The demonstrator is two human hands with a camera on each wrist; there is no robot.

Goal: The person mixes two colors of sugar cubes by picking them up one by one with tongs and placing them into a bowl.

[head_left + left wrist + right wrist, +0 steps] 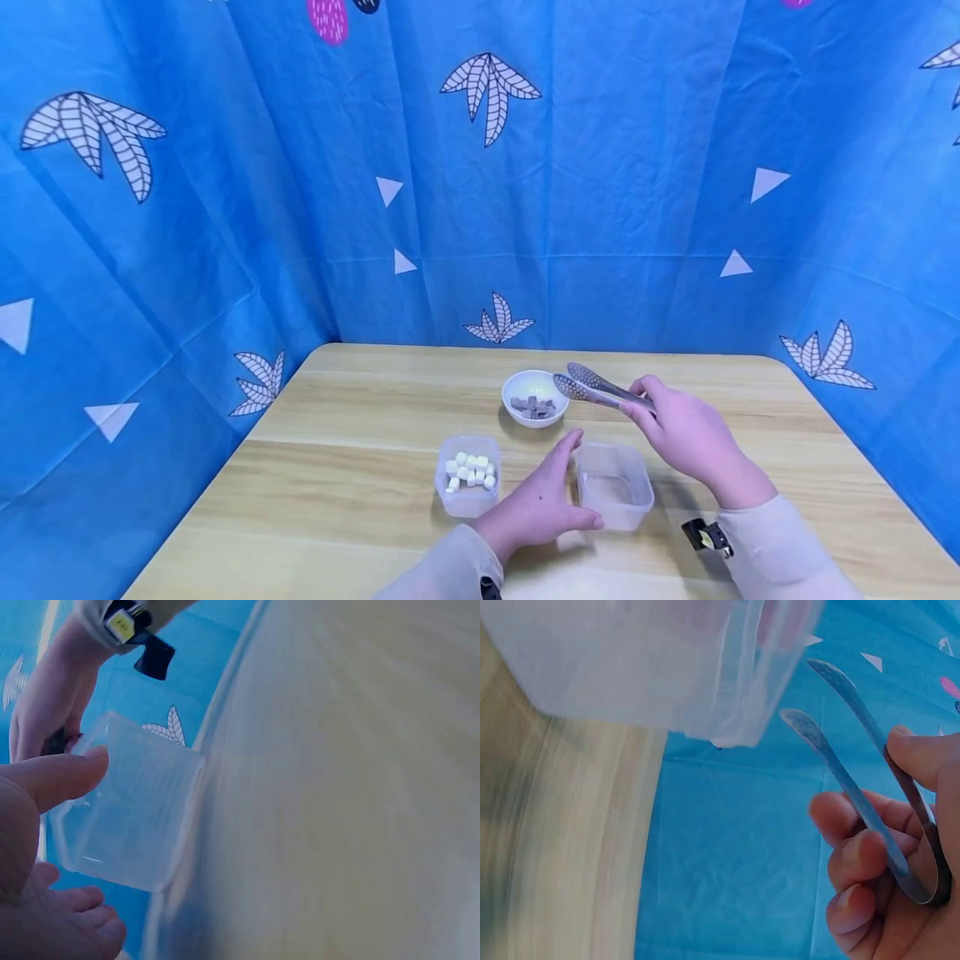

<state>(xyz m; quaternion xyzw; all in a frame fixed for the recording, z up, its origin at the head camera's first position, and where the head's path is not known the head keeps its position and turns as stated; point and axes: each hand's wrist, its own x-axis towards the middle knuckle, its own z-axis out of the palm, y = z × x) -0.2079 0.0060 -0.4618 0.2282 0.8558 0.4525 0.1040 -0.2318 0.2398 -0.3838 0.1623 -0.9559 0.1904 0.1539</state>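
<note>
- your right hand gripped the metal tongs; the right wrist view best showed their tips apart.
- your left hand held thumb and fingers apart beside the clear container on the table; contact could not be told.
- only the head view showed you the white bowl of brown cubes and the tub of white cubes.

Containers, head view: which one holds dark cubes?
The round white bowl, farthest back. The squarish left tub holds white cubes; the squarish right tub, beside the left hand, shows no cubes.
</note>
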